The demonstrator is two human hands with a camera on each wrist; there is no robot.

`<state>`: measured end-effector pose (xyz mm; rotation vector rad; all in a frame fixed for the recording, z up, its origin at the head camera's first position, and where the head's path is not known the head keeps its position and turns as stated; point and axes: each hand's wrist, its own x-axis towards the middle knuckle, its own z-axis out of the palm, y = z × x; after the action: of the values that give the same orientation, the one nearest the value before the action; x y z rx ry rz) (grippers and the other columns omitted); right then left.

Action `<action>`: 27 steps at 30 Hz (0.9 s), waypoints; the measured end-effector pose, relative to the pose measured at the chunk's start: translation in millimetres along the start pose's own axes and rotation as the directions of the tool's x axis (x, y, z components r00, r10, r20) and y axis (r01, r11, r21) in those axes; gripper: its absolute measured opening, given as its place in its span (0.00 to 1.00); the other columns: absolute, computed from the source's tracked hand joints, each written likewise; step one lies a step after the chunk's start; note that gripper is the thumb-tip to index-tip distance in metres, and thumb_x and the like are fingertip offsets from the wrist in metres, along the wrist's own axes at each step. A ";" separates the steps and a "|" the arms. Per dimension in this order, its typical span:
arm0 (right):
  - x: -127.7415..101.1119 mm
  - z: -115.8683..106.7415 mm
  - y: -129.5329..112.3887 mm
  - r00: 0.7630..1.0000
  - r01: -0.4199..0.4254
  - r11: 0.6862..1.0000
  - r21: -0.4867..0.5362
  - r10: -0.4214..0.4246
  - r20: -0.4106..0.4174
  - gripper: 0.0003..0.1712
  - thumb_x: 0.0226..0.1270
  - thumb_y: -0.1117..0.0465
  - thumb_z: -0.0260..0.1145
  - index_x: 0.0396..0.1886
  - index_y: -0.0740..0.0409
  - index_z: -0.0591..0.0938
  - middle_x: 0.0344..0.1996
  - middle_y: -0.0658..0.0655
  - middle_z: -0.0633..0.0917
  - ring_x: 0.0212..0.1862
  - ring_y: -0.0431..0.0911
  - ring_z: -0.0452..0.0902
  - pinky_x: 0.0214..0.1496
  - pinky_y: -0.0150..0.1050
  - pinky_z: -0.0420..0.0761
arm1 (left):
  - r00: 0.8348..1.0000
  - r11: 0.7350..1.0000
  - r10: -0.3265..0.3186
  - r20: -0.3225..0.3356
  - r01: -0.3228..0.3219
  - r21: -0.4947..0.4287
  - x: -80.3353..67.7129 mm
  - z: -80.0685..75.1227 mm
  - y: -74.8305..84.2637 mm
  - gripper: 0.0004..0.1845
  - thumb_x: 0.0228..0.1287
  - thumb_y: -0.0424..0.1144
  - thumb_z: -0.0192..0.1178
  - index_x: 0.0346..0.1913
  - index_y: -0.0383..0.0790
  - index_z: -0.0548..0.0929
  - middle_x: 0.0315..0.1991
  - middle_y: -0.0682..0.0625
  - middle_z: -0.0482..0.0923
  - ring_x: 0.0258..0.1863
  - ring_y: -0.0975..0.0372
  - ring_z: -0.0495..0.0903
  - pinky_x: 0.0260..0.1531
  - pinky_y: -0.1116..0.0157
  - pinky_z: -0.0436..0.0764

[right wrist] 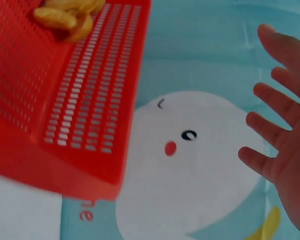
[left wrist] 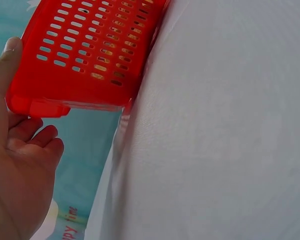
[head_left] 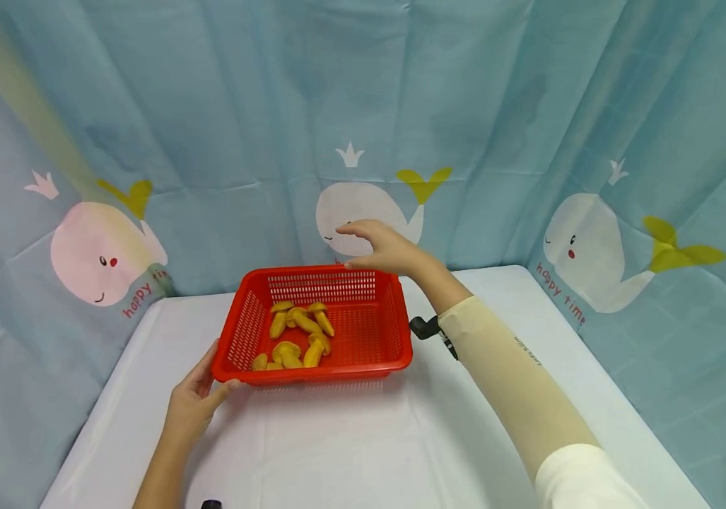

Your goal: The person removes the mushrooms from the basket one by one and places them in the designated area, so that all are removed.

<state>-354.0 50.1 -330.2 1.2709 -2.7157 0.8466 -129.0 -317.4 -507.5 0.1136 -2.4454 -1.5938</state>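
A red perforated plastic basket [head_left: 312, 373] stands on the white table, holding several yellow mushroom-shaped pieces [head_left: 299, 332] in its left half. My left hand [head_left: 194, 403] is at the basket's near left corner. Its thumb [left wrist: 7, 55] lies straight against the basket wall [left wrist: 90, 50], while the other fingers hang loosely below, clear of the rim. My right hand [head_left: 378, 247] hovers over the far right corner with fingers spread, holding nothing. In the right wrist view that hand [right wrist: 285, 150] is apart from the basket [right wrist: 80, 115], and the yellow pieces [right wrist: 65, 15] show at the top.
A white cloth covers the table [head_left: 350, 438], which ends close to the basket's back. A blue curtain with whale prints [head_left: 363, 205] surrounds it on three sides. A small black item [head_left: 425, 327] shows beside my right forearm.
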 end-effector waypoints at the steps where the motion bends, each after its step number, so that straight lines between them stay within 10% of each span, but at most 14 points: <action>1: 3.1 2.9 -0.2 1.000 0.002 1.000 0.004 -0.002 0.002 0.41 0.66 0.47 0.74 0.76 0.48 0.71 0.73 0.50 0.73 0.76 0.49 0.63 0.79 0.48 0.64 | 1.000 1.000 -0.001 -0.005 0.001 0.006 0.0 0.2 -0.5 0.42 0.68 0.43 0.68 0.81 0.61 0.59 0.79 0.48 0.61 0.75 0.74 0.62 0.60 0.84 0.68; 27: 49.5 82.9 11.7 0.989 -0.107 0.991 0.077 0.099 0.107 0.29 0.68 0.53 0.74 0.67 0.50 0.80 0.64 0.52 0.82 0.69 0.49 0.74 0.71 0.46 0.76 | 0.998 0.999 0.037 -0.052 -0.038 -0.020 -2.1 1.0 -4.1 0.40 0.66 0.40 0.70 0.79 0.55 0.65 0.77 0.47 0.65 0.67 0.83 0.66 0.59 0.83 0.69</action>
<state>-378.9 -18.8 -394.1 1.2309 -2.8777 0.9380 -127.4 -317.9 -511.9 0.1042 -2.3773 -1.5799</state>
